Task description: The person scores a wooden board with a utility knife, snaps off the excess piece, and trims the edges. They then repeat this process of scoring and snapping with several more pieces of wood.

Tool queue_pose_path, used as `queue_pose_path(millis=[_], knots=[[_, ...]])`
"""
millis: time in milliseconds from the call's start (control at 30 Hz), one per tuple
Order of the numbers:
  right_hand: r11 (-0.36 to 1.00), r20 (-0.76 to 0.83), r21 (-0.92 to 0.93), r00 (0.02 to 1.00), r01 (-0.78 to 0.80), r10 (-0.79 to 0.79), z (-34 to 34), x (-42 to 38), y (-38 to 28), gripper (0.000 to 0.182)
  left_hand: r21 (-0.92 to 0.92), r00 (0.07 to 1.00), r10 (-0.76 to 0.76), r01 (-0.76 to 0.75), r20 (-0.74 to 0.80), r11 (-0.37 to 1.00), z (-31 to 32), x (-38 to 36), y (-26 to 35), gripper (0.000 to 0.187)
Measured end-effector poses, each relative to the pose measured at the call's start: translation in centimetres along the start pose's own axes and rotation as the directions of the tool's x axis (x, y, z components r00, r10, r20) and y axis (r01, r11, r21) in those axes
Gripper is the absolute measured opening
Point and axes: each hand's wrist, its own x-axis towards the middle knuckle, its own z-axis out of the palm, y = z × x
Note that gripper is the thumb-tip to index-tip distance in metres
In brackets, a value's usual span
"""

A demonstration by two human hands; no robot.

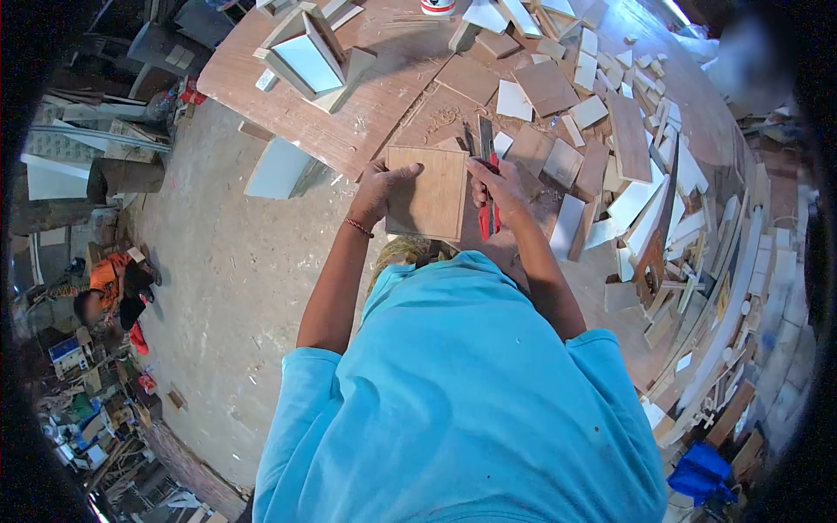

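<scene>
A square, light-brown wooden board is in front of my torso, its flat face up. My left hand grips its left edge, thumb on top and fingers mostly hidden underneath. Closed at the right edge of the board is my right hand, its thumb close to the upper corner. A red-handled tool with dark metal ends shows above and below the right-hand fingers, which curl round it. Its exact kind is hard to make out.
The wooden worktable carries a small wood-and-white box frame, shavings, and a heap of offcuts on the right. A white-and-red container stands at the far edge. Another person is low at the left near scrap piles.
</scene>
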Motion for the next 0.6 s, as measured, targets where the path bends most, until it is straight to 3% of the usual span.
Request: queue_pose_path(millis=[233,333,400,600], knots=[[0.991,0.019,-0.132,1.000,0.026,-0.023,0.2,0.0,0.3,0.023,-0.030,0.997,0.066,-0.066,0.026,0.997,0.4,-0.6,-0.5,0.030],[0.994,0.016,-0.111,1.000,0.025,-0.023,0.2,0.1,0.5,0.021,-0.005,0.997,0.055,-0.055,0.051,0.998,-0.1,-0.7,-0.8,0.031],[1.000,-0.027,0.007,1.000,-0.001,0.001,0.2,0.1,0.5,0.020,-0.037,0.999,-0.004,0.005,0.045,0.999,-0.6,-0.7,-1.2,0.028],[0.994,-0.088,0.103,0.994,-0.047,0.057,-0.3,0.4,1.0,0.017,-0.062,1.000,0.025,-0.025,0.004,0.998,-2.2,-0.7,-2.5,0.021]])
